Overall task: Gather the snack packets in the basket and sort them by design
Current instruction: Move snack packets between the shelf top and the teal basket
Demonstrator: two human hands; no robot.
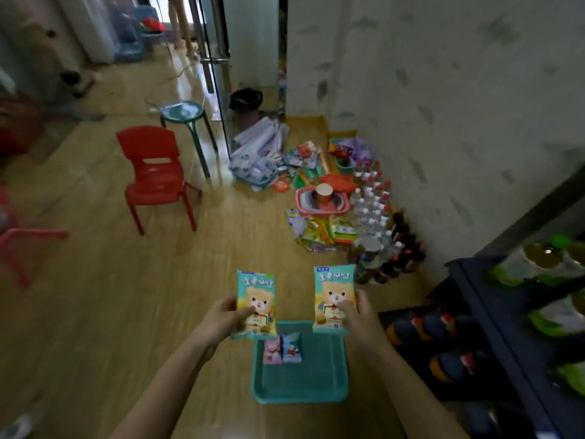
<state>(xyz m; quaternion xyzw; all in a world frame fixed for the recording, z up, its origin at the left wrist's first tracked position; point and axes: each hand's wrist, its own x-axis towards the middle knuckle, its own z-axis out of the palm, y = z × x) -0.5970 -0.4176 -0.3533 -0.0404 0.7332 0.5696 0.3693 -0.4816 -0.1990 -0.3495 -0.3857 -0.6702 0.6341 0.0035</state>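
A teal basket (300,396) lies on the wooden floor below my hands. Inside it, at the far left corner, a pink packet (272,350) and a blue packet (291,347) lie side by side. My left hand (223,321) holds up a teal bear-print packet (256,304) above the basket's left edge. My right hand (359,318) holds a second teal bear-print packet (332,296) of the same design above the basket's right side. Both packets face me, upright.
A heap of snack packets (319,231) and several bottles (376,217) lie by the wall ahead. A pink basin (323,201) holds a paper cup. A red chair (155,175) and a green stool (185,114) stand at the left. A dark shelf (506,327) stands at the right.
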